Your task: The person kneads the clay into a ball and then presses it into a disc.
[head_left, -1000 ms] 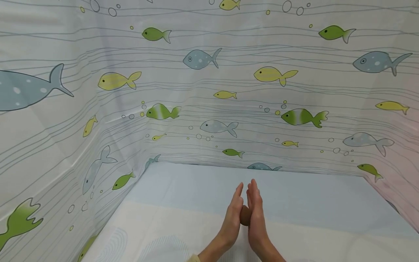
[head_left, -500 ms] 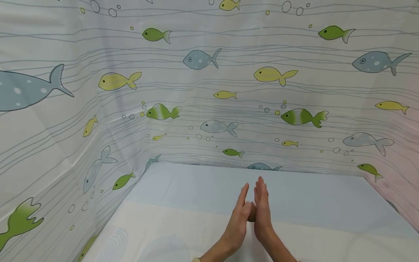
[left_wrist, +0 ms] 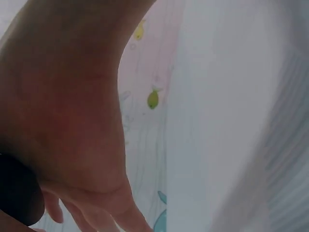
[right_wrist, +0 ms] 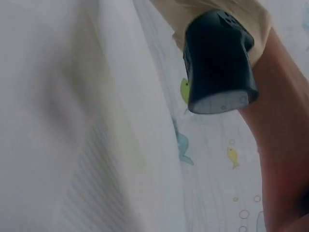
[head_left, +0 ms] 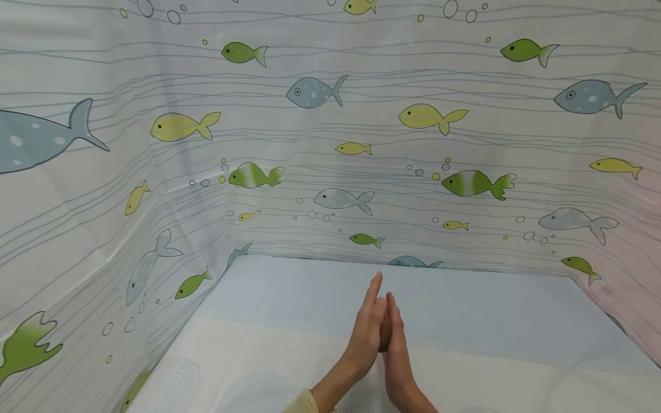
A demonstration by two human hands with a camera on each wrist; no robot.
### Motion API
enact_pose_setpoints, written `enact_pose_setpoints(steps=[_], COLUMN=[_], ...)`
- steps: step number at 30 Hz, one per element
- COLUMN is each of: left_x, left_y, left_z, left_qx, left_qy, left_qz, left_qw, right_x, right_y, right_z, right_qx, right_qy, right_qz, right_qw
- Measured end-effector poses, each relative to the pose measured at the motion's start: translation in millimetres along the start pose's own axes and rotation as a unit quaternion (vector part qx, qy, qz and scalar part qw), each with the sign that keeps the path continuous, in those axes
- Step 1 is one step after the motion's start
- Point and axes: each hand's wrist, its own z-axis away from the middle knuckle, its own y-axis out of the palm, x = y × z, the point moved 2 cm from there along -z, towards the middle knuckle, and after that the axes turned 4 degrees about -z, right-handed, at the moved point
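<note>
In the head view a small brown rounded lump (head_left: 384, 337) is between the two palms. My left hand (head_left: 365, 332) presses it from the left, one finger reaching up above the others. My right hand (head_left: 396, 347) lies flat against its other side, fingers straight. Both palms face each other above the bed-like surface, and they hide most of the lump. The left wrist view has the right hand (left_wrist: 82, 159) close up, with a dark rounded shape (left_wrist: 19, 191) by its palm. The right wrist view shows the left forearm (right_wrist: 285, 135).
A pale surface (head_left: 248, 332) with blue and white bands spreads below the hands. Fish-printed sheeting (head_left: 289, 143) rises behind it and at both sides. A dark cylindrical device (right_wrist: 219, 63) sits at the left wrist, near a beige sleeve (right_wrist: 263, 24).
The hands first shifted right, then back left, with the lump staying between them. The left hand now reaches higher than the right, whose fingertips have dropped. Slightly less of the lump shows.
</note>
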Motion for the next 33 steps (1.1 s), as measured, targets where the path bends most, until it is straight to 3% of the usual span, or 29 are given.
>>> enact_pose_setpoints(steps=[8,17,26,33], left_x=[-0.2,7.3,14.9,9.2], left_y=[-10.6,-13.8,-2.6,14.0], left_z=[-8.0,-8.3,5.3,19.2], left_qx=[-0.015,-0.018,0.004,0.030], left_qy=[0.008,-0.006,-0.022,0.000], left_qz=[0.019,0.033,0.037,0.017], left_qw=[0.9997,0.9993,0.9990,0.9994], right_x=[4.2,8.1,24.5,29.6], right_y=[8.1,10.7,6.1,-5.3], right_z=[9.9,14.8,11.5,-2.7], right_qx=[0.033,0.035,0.007,-0.027], right_qy=[-0.005,-0.022,-0.046,-0.048], right_qz=[-0.011,-0.013,-0.019,-0.039], right_qw=[0.999,0.999,0.999,0.998])
